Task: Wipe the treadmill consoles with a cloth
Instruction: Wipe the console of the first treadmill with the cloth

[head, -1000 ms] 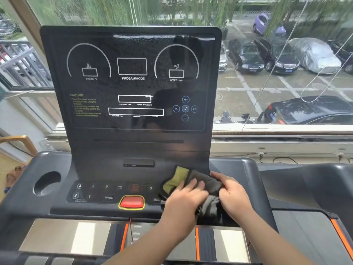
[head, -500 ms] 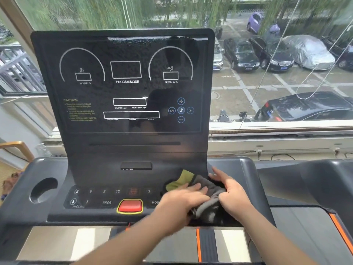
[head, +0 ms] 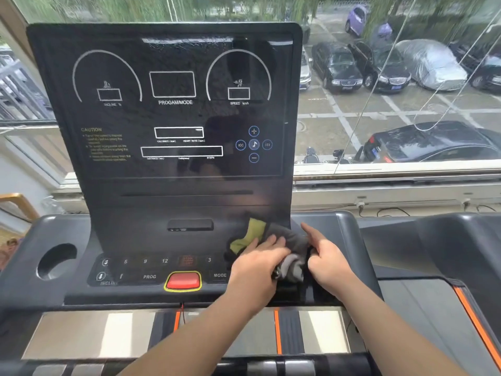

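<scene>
Beyond the window (head: 406, 169), parked cars (head: 339, 69) stand in rows. Before it rises the black treadmill console (head: 173, 185). The cloth (head: 282, 237), grey with a yellow-green patch, lies bunched at its lower right, just beside the MODE key (head: 220, 275). My left hand (head: 257, 264) presses on it, fingers nearly straight. My right hand (head: 330, 264) curls round its right edge. At far left, the round cup holder (head: 55, 260) shows only shadow inside.

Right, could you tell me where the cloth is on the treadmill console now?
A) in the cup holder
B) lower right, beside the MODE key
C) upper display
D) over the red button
B: the cloth lies at the lower right of the console, just right of the MODE key, with the left hand and right hand on it.
</scene>
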Available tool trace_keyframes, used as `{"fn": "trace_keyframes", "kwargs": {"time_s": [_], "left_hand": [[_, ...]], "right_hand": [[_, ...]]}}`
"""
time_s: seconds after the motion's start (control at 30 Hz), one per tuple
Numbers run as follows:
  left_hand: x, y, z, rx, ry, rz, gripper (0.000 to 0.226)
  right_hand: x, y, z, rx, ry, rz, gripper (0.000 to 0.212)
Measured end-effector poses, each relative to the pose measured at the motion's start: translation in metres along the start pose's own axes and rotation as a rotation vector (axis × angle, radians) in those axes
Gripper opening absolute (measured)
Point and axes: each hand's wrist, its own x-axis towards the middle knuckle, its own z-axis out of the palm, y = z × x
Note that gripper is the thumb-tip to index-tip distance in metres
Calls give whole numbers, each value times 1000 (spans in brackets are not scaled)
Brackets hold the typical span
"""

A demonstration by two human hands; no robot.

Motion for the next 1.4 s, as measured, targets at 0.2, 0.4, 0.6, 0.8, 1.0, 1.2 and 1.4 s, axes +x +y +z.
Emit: {"fn": "trace_keyframes", "kwargs": {"time_s": [0.2, 0.4, 0.6, 0.8, 1.0, 1.2, 1.4], "left_hand": [[-34, -21, -21, 37, -168, 159, 58], [25, -44, -37, 238, -151, 121, 71], [-4, -5, -3, 48, 27, -56, 57], [-27, -8, -14, 73, -130, 40, 50], [-2, -21, -60, 164, -86, -76, 42], [-50, -90, -93, 1, -107, -155, 56], [-94, -149, -125, -202, 31, -270, 62]], "right_hand": [[0, 3, 4, -32, 30, -12, 66], [-6, -6, 6, -92, 33, -12, 59], [-4, -5, 6, -46, 55, -14, 58], [-6, -9, 8, 7, 70, -2, 53], [-7, -20, 26, -45, 167, 31, 47], [-32, -41, 69, -247, 392, -253, 31], [-44, -89, 128, -396, 249, -484, 24]]}}
